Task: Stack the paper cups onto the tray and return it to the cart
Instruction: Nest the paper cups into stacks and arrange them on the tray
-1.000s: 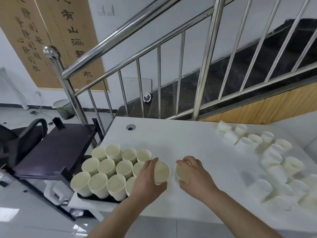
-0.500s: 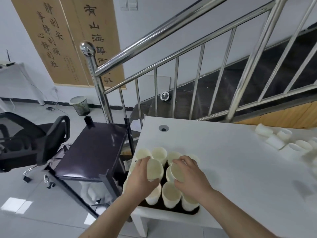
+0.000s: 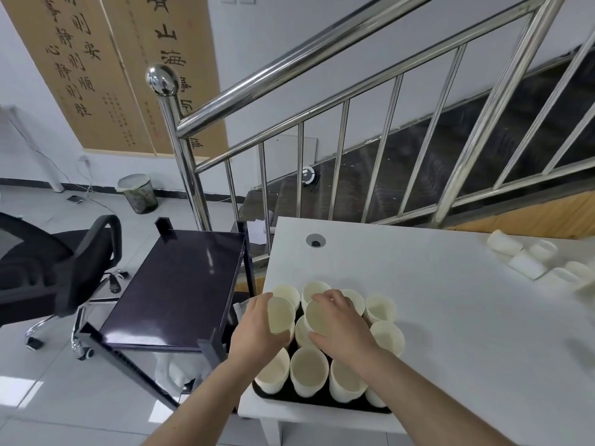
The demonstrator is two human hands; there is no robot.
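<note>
A black tray [image 3: 322, 403] sits at the front left corner of the white table [image 3: 450, 310], filled with several upright cream paper cups [image 3: 307, 371]. My left hand [image 3: 254, 333] grips one paper cup [image 3: 280, 317] over the tray's left side. My right hand [image 3: 341, 329] grips another cup [image 3: 318, 317] over the tray's middle. Both held cups tilt their mouths toward me. Loose cups [image 3: 528, 259] lie on their sides at the table's far right. The dark cart [image 3: 180, 284] stands just left of the table.
A steel stair railing [image 3: 322, 101] runs behind the table. A black office chair [image 3: 54, 268] stands left of the cart, and a waste bin [image 3: 138, 194] stands by the wall. A cable hole [image 3: 315, 242] marks the table's far left.
Both hands carried their cups from the table right of the tray to above it. The view swung left, bringing the cart and chair into view.
</note>
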